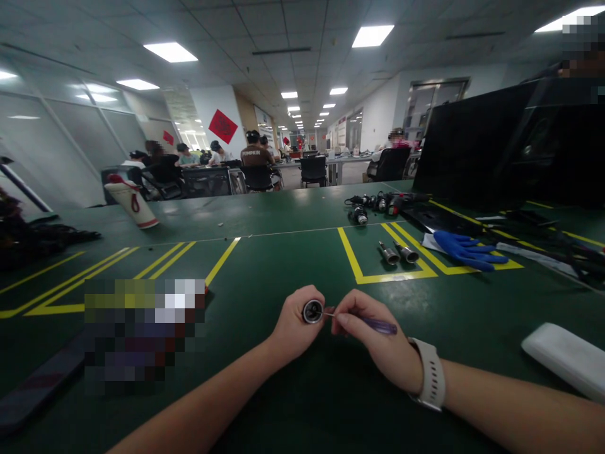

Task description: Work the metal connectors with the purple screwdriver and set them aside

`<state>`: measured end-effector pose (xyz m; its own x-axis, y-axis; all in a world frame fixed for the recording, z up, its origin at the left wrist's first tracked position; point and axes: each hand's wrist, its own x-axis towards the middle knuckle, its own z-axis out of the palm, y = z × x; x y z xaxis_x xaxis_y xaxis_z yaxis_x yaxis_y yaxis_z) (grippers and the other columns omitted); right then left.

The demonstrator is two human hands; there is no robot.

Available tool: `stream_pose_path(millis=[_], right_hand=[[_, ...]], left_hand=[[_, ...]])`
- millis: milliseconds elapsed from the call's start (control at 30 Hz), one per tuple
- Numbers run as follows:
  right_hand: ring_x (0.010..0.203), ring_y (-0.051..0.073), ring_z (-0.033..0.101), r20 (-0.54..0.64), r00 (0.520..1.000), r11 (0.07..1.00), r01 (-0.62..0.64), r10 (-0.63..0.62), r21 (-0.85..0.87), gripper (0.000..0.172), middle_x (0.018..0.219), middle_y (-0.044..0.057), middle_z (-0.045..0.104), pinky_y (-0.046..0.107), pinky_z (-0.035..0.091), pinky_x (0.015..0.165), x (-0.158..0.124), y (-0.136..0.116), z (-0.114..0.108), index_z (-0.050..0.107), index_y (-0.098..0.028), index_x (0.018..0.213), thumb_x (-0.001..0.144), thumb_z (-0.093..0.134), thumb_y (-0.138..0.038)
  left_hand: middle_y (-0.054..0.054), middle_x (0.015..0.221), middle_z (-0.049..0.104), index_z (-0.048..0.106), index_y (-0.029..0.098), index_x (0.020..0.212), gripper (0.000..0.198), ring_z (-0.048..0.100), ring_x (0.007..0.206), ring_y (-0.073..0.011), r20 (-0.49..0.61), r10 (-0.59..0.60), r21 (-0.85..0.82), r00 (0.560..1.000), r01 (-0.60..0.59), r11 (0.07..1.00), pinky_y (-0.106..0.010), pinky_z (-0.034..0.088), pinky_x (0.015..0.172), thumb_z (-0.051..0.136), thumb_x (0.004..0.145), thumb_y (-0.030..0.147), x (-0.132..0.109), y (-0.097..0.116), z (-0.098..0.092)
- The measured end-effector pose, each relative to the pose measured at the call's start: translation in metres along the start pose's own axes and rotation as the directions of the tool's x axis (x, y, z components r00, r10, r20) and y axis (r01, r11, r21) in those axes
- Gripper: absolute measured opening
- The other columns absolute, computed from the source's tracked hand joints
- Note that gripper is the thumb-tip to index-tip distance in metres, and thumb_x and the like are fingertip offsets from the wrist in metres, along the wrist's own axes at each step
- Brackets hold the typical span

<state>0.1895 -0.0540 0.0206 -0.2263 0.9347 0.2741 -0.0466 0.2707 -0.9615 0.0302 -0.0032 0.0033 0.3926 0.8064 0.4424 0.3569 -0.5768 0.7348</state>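
My left hand (295,325) is closed around a cylindrical metal part (312,311), its round open end facing up toward me. The inside of that end looks dark, and its details are too small to tell. In my right hand (373,328) a slim screwdriver (382,326) with a purple see-through handle is pinched between thumb and fingers. Its thin shaft points left to the rim of the metal part; whether the tip touches is unclear. Beyond the hands, two similar metal parts with narrow stems, one (388,255) beside the other (408,253), lie inside a yellow-taped outline.
On the green table (278,258) are a blue glove (466,249), dark cabled tools (362,214), a white object (567,353) at right and a pixelated item (146,328) at left. A white cup-shaped container (132,202) leans farther back. People sit beyond.
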Motion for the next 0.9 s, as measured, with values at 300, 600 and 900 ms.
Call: stream_pose_path(millis=[300, 600, 900], right_hand=[[0.063, 0.013, 0.055, -0.017, 0.994, 0.93, -0.099, 0.112, 0.353, 0.008, 0.067, 0.001, 0.062, 0.027, 0.041, 0.059, 0.002, 0.016, 0.001, 0.055, -0.017, 0.072, 0.08, 0.052, -0.018], [0.061, 0.013, 0.054, -0.037, 0.997, 0.988, -0.062, 0.068, 0.144, 0.009, 0.065, 0.0, 0.059, 0.026, 0.041, 0.058, -0.001, 0.006, 0.002, 0.056, -0.017, 0.07, 0.079, 0.053, -0.017], [0.061, 0.013, 0.054, -0.047, 0.993, 0.944, -0.084, 0.104, 0.319, 0.009, 0.065, 0.0, 0.061, 0.026, 0.041, 0.059, 0.0, 0.014, 0.003, 0.055, -0.017, 0.07, 0.079, 0.052, -0.017]], left_hand=[[0.004, 0.058, 0.044, 0.046, 0.018, 0.059, 0.014, 0.042, 0.054, -0.0107, 0.035, -0.016, -0.012, 0.999, 0.016, 1.0, -0.022, 0.033, 0.052, 0.055, 0.069, 0.015, 0.0, 0.003, 0.0], [0.004, 0.057, 0.043, 0.046, 0.018, 0.055, 0.016, 0.041, 0.055, -0.0113, -0.013, -0.026, 0.016, 1.0, 0.027, 1.0, -0.023, 0.032, 0.051, 0.057, 0.066, 0.014, 0.001, 0.004, 0.001], [0.004, 0.057, 0.044, 0.046, 0.018, 0.057, 0.013, 0.042, 0.055, -0.0109, -0.001, -0.035, -0.016, 0.999, 0.035, 0.999, -0.022, 0.034, 0.051, 0.056, 0.065, 0.013, 0.001, 0.007, 0.001]])
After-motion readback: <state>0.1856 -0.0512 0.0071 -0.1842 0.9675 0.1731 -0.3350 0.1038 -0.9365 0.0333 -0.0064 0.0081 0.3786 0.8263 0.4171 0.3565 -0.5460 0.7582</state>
